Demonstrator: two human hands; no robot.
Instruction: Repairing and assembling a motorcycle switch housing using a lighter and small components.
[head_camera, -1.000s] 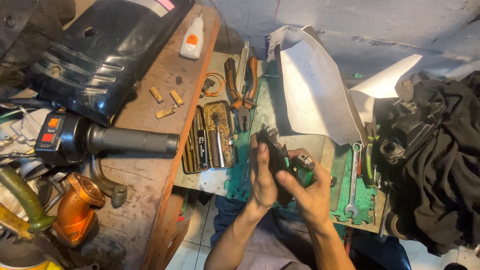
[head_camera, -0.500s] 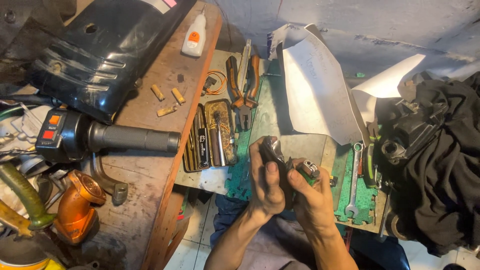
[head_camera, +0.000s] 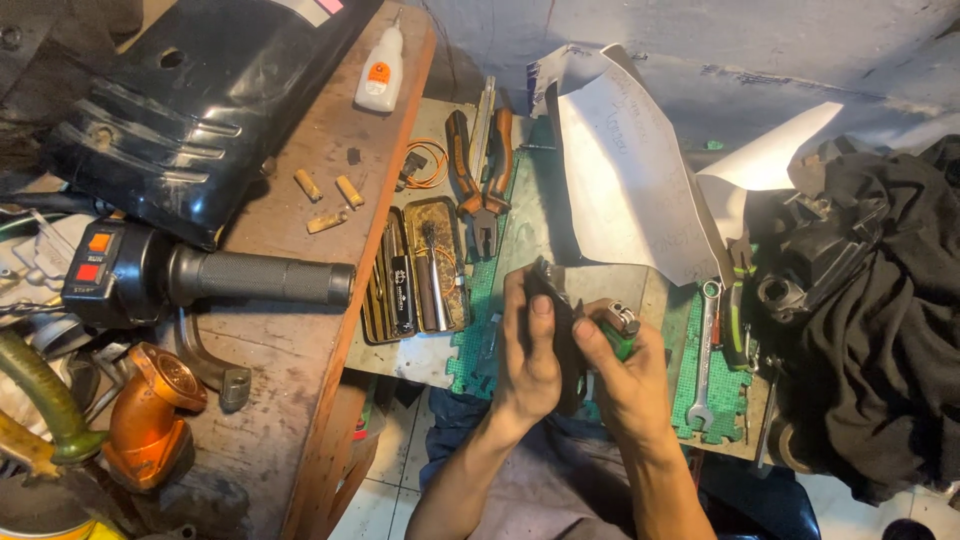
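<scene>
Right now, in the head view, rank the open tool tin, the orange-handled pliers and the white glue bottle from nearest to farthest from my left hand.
1. Open tool tin, just left of the left hand.
2. Orange-handled pliers, above it on the mat.
3. White glue bottle, far up-left on the wooden bench.

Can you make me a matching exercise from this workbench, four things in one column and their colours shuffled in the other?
Things:
1. glue bottle
2. pliers
3. lighter
4. wrench

Colours:
A. green
B. silver
C. white with an orange label
D. orange and black handles

Pairs: 1-C, 2-D, 3-A, 4-B
</scene>
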